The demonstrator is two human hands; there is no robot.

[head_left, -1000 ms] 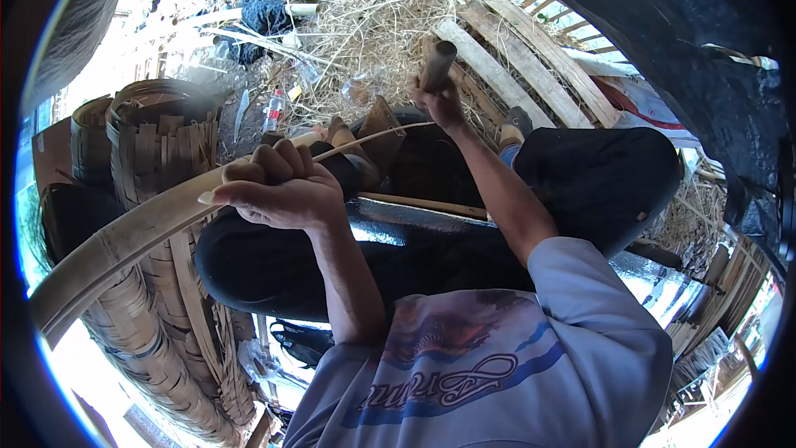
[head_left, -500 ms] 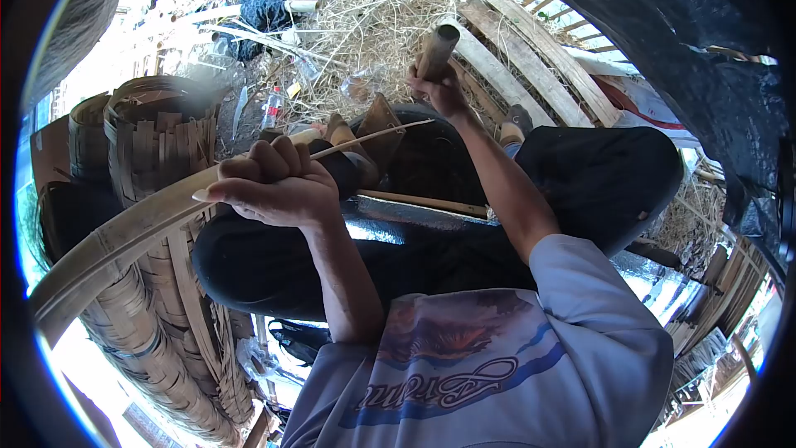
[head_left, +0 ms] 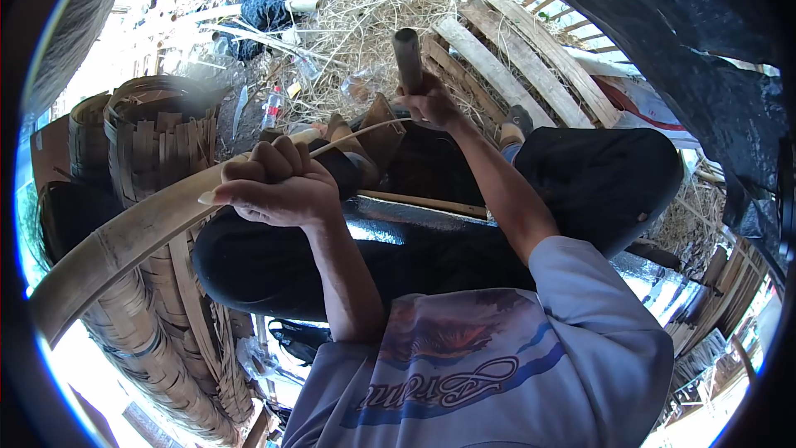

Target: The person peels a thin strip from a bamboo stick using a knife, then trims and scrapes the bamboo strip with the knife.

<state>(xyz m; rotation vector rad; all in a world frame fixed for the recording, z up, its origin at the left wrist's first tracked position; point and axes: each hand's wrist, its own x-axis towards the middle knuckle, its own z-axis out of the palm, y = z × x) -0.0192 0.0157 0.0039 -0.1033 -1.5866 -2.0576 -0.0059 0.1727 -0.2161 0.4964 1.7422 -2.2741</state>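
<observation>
My left hand (head_left: 282, 188) is closed on a thin pale bamboo strip (head_left: 356, 134), which bows from my fist towards my right hand. A long, thick bamboo pole (head_left: 124, 241) runs under the same fist from the lower left; whether the fist also grips it, I cannot tell. My right hand (head_left: 431, 106) is wrapped round a round wooden handle (head_left: 407, 58), whose blunt end points away from me. Any blade on it is hard to make out. The strip's far end lies just below that hand, near a brown, pointed flat piece (head_left: 381, 134).
Woven bamboo baskets (head_left: 157, 129) stand at the left. Wooden planks (head_left: 522, 50) lie beyond my right foot, next to dry shavings (head_left: 365, 17). A plastic bottle (head_left: 273, 108) lies on the ground. Dark plastic sheeting (head_left: 663, 25) hangs at the right.
My right hand has shifted left, and the handle has swung from leaning right to leaning slightly left. The strip now bends in an arc where it was straighter. My left hand barely moved.
</observation>
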